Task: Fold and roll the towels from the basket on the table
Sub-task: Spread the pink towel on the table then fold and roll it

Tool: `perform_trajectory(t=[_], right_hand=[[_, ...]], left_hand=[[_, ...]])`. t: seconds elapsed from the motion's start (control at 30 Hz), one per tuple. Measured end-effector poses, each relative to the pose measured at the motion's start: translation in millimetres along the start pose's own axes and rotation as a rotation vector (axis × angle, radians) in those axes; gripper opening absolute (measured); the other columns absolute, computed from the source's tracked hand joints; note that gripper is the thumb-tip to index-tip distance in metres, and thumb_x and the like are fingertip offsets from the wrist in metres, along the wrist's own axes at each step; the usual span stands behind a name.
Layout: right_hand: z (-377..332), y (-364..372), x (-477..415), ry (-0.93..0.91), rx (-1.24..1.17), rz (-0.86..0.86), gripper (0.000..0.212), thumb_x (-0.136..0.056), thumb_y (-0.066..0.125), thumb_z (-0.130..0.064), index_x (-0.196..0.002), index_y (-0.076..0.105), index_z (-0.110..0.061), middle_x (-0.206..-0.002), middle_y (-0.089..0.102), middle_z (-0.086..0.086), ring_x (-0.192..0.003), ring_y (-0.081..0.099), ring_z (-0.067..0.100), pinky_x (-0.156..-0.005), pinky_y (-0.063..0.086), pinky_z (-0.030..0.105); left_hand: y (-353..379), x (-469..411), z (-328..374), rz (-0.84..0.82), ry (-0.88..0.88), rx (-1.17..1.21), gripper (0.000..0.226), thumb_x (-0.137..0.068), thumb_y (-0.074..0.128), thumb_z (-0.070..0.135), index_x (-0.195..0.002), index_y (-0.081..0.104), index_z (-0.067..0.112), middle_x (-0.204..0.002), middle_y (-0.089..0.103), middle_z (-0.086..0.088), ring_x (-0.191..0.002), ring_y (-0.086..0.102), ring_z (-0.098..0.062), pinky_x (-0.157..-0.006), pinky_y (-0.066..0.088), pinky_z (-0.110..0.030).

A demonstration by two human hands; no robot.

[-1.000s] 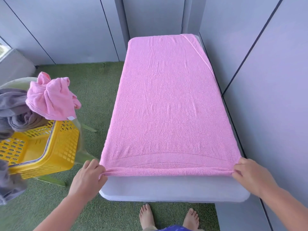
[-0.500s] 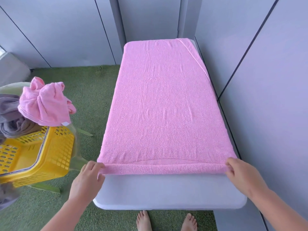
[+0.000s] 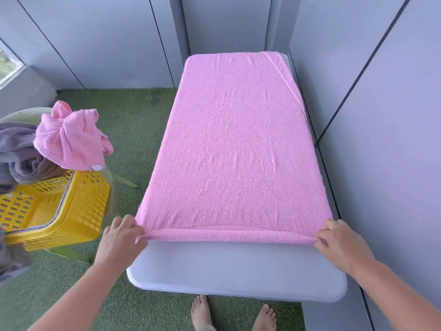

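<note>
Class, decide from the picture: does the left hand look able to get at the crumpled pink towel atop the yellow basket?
Probably yes: nothing stands between the left hand and the crumpled pink towel, but it grips the rolled edge of the spread towel and must let go first.

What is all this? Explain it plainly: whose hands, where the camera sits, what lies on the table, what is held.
No machine here: a person works with two bare hands. The one camera is worn on the head and looks forward and down, so the arms enter from the bottom edge. A pink towel lies spread along a white table. The left hand and the right hand each pinch a near corner, where the near edge is turned into a narrow roll. On the left, a yellow basket holds a crumpled towel and a grey towel. Bare feet stand on green turf below.
</note>
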State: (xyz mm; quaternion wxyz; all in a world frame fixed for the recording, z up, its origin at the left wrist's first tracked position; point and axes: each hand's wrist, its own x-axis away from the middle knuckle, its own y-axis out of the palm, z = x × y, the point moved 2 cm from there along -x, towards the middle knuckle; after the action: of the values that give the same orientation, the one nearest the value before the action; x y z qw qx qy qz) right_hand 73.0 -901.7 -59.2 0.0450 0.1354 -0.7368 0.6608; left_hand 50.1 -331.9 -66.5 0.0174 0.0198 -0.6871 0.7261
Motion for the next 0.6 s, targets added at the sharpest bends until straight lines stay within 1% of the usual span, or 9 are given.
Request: perform_trajectory(t=[0.1, 0.17, 0.23, 0.27, 0.33, 0.37, 0.43, 0.5, 0.6], right_hand=[[-1.8, -4.4, -15.3, 0.042, -0.039, -0.002, 0.04, -0.092, 0.053, -0.025, -0.054, 0.04, -0.024, -0.073, 0.042, -0.004, -0.065, 0.049, 0.017, -0.052, 0.038, 0.031], [-1.8, -1.4, -23.3, 0.104, -0.099, 0.034, 0.03, -0.092, 0.055, -0.019, -0.062, 0.054, -0.02, -0.074, 0.047, -0.004, -0.061, 0.053, 0.02, -0.053, 0.042, 0.032], [-5.8, 0.4, -24.0, 0.146, -0.175, 0.123, 0.015, -0.09, 0.057, -0.014, -0.082, 0.067, -0.021, -0.086, 0.058, -0.004, -0.066, 0.057, 0.023, -0.064, 0.047, 0.034], [-9.0, 0.4, -21.7, 0.151, -0.196, 0.183, 0.014, -0.088, 0.059, -0.01, -0.09, 0.069, -0.02, -0.091, 0.061, -0.003, -0.068, 0.055, 0.023, -0.068, 0.047, 0.035], [-15.0, 1.4, -13.8, 0.12, -0.164, 0.288, 0.022, -0.079, 0.066, 0.0, -0.094, 0.071, -0.015, -0.093, 0.065, 0.0, -0.072, 0.05, 0.023, -0.073, 0.046, 0.036], [-16.8, 3.9, -10.0, 0.099, -0.13, 0.308, 0.029, -0.075, 0.069, 0.003, -0.098, 0.072, -0.014, -0.095, 0.066, 0.001, -0.078, 0.053, 0.026, -0.074, 0.048, 0.039], [-16.1, 12.3, -4.7, 0.074, -0.078, 0.277, 0.043, -0.07, 0.072, 0.002, -0.11, 0.071, -0.015, -0.105, 0.066, -0.001, -0.097, 0.055, 0.028, -0.077, 0.053, 0.041], [-13.3, 23.0, -4.3, 0.093, -0.045, 0.225, 0.05, -0.071, 0.073, 0.0, -0.117, 0.07, -0.017, -0.112, 0.063, -0.003, -0.107, 0.051, 0.025, -0.077, 0.055, 0.04], [-15.6, 28.0, -11.0, 0.132, 0.012, 0.242, 0.047, -0.066, 0.079, -0.001, -0.109, 0.074, -0.019, -0.104, 0.062, -0.002, -0.1, 0.05, 0.023, -0.07, 0.056, 0.039]], left_hand=[[-4.9, -10.4, 3.8, 0.016, -0.041, -0.025, 0.008, -0.074, 0.081, 0.03, -0.077, 0.074, 0.032, -0.081, 0.04, 0.009, -0.083, 0.038, -0.02, -0.068, 0.036, -0.038], [-5.6, -18.0, 7.6, 0.01, -0.083, 0.008, 0.008, -0.08, 0.076, 0.025, -0.081, 0.074, 0.032, -0.077, 0.041, 0.011, -0.079, 0.041, -0.019, -0.065, 0.038, -0.037], [-4.5, -23.3, 8.4, 0.034, -0.128, 0.106, 0.012, -0.084, 0.071, 0.018, -0.089, 0.074, 0.028, -0.077, 0.049, 0.01, -0.08, 0.051, -0.021, -0.059, 0.042, -0.036], [-3.8, -25.7, 8.2, 0.054, -0.139, 0.159, 0.015, -0.085, 0.07, 0.015, -0.094, 0.073, 0.026, -0.08, 0.054, 0.009, -0.083, 0.055, -0.022, -0.057, 0.044, -0.035], [-2.9, -28.9, 8.1, 0.087, -0.123, 0.212, 0.016, -0.088, 0.068, 0.011, -0.098, 0.07, 0.025, -0.086, 0.058, 0.008, -0.086, 0.058, -0.022, -0.053, 0.046, -0.034], [-1.5, -29.5, 7.1, 0.091, -0.098, 0.22, 0.017, -0.088, 0.068, 0.01, -0.096, 0.068, 0.024, -0.088, 0.057, 0.008, -0.087, 0.057, -0.021, -0.051, 0.045, -0.034], [2.6, -28.9, 5.5, 0.074, -0.023, 0.223, 0.022, -0.082, 0.071, 0.007, -0.096, 0.067, 0.023, -0.094, 0.057, 0.009, -0.091, 0.056, -0.02, -0.05, 0.045, -0.033], [6.6, -28.7, -0.2, 0.07, 0.077, 0.214, 0.027, -0.076, 0.07, 0.015, -0.102, 0.068, 0.023, -0.101, 0.059, 0.009, -0.093, 0.055, -0.021, -0.055, 0.049, -0.034], [12.6, -34.6, -12.6, 0.09, 0.178, 0.205, 0.036, -0.078, 0.051, 0.031, -0.107, 0.071, 0.023, -0.103, 0.062, 0.01, -0.093, 0.054, -0.022, -0.067, 0.054, -0.039]])
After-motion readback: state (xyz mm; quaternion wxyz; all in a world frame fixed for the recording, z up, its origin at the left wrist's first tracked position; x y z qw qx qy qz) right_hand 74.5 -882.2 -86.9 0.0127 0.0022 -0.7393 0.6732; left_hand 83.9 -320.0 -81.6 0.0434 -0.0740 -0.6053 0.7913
